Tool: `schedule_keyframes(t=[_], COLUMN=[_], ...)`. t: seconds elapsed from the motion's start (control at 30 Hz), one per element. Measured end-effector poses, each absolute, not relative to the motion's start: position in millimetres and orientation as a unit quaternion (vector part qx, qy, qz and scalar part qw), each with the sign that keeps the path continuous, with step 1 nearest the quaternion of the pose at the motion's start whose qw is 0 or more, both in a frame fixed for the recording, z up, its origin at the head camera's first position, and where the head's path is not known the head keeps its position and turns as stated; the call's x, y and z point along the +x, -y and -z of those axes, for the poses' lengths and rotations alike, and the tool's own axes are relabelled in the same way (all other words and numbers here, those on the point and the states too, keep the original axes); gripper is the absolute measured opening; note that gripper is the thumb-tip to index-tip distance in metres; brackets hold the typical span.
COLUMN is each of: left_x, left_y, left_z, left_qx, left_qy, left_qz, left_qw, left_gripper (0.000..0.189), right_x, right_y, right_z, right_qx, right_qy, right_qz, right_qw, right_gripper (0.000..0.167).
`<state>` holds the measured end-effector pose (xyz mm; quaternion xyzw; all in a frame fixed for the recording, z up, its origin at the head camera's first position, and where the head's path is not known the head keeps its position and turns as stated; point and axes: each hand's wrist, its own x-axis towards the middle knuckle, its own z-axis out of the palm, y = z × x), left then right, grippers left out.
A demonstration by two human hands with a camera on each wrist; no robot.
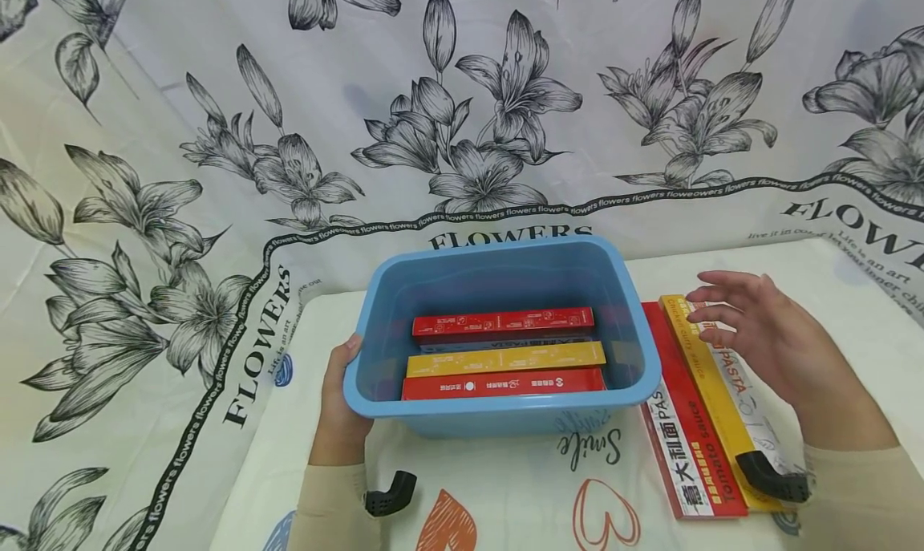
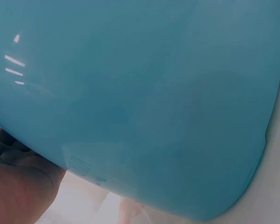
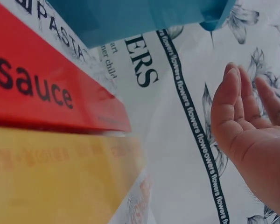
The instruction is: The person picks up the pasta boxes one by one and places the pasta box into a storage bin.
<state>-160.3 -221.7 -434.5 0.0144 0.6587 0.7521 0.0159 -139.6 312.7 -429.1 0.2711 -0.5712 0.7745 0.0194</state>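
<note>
My left hand (image 1: pixel 342 399) holds the left end of a light blue plastic bin (image 1: pixel 476 411), thumb at the rim; its other fingers are mostly hidden by the bin. Several pasta boxes stand on edge inside: a red box (image 1: pixel 503 323) at the back, a mostly covered bluish one (image 1: pixel 462 346), a yellow box (image 1: pixel 505 359) and a red box (image 1: pixel 503 384) in front. My right hand (image 1: pixel 772 342), fingers loosely bent and holding nothing, hovers over a yellow chicken curry sauce pasta box (image 1: pixel 696 358). Left of that box lies a red tomato sauce pasta box (image 1: pixel 693 431).
A white printed cloth (image 1: pixel 505 487) with hearts and lettering covers the table. Behind the bin hangs a white curtain (image 1: pixel 404 190) with black flower drawings. The two loose boxes lie side by side near the bin's right end.
</note>
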Motion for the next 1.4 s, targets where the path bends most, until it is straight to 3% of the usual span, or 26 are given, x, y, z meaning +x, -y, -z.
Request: schedule_keyframes(t=[0.27,0.67,0.9,1.4], left_x=[-161,-160,-160,-160], left_y=[220,221,221,220], left_z=[434,431,432,432], left_qx=[0.013,-0.004,-0.001,0.004], left_qy=[-0.656,-0.663,-0.661,-0.661], left_qz=[-0.755,-0.748,-0.75,-0.75], left_qw=[0.019,0.024,0.021,0.018], left_gripper=[0.079,0.081,0.08,0.081], right_x=[-138,-134,-132,-131], right_y=[-324,-359,-384,-406], right_z=[434,447,459,474], right_qx=[0.272,0.165,0.088,0.056], right_qy=[0.567,0.625,0.67,0.644], right_qz=[-0.777,-0.763,-0.736,-0.756], right_qw=[0.023,0.019,-0.03,-0.102], right_gripper=[0.054,0.051,0.045,0.045])
